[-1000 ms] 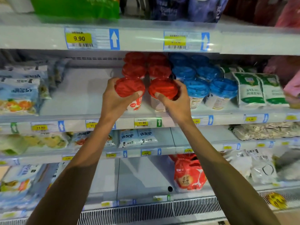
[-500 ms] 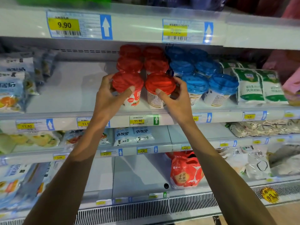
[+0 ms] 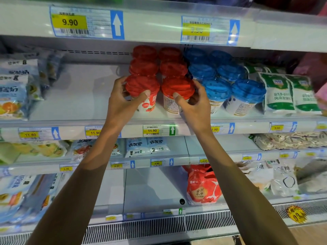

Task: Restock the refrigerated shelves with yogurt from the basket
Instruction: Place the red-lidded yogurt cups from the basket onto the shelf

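Two rows of red-lidded yogurt cups stand on the second shelf (image 3: 70, 119). My left hand (image 3: 122, 101) grips the front left red-lidded cup (image 3: 141, 87), thumb on the lid's front edge. My right hand (image 3: 192, 103) grips the front right red-lidded cup (image 3: 177, 86) the same way. Both cups stand on the shelf near its front edge. More red-lidded cups (image 3: 144, 68) line up behind them. The basket is out of view.
Blue-lidded cups (image 3: 247, 90) stand right of the red ones, then green and white pouches (image 3: 277, 92). Bagged goods (image 3: 14, 92) lie at the shelf's left end, with bare shelf between them and the red cups. Lower shelves hold pouches and a red bag (image 3: 201, 186).
The view has shifted slightly. Both hands stay on the two front red-lidded cups, which have settled a little lower and nearer the shelf's front.
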